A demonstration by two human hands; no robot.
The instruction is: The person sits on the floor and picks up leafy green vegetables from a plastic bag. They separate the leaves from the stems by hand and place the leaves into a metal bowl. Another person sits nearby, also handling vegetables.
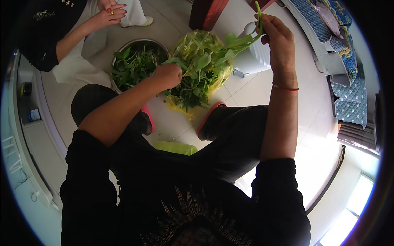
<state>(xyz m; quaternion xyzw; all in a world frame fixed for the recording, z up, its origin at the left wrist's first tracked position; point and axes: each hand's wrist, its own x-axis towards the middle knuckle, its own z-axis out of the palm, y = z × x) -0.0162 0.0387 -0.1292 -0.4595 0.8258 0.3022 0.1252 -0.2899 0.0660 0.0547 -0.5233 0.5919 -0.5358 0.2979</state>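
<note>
Raised at the upper right, my right hand [278, 35] pinches long green stems [258, 33] between thumb and fingers. Their leafy ends trail down to the left over an open yellow plastic bag [220, 84] on the floor. Leafy greens [195, 92] fill the bag and spill over its near side. Curled into a fist, my left hand [168, 75] hovers between the bag and a round metal basin [118, 52]. Leaves show against its far side, but what lies inside the fist is hidden. More picked greens [132, 69] heap in the basin.
Another person's hands [107, 15] are clasped at the upper left, beyond the basin. Behind the bag stand a dark red wooden furniture leg [206, 13] and a white bin [254, 57]. My pink slippers [211, 117] flank the bag's near side. A quilted seat [349, 92] lines the right.
</note>
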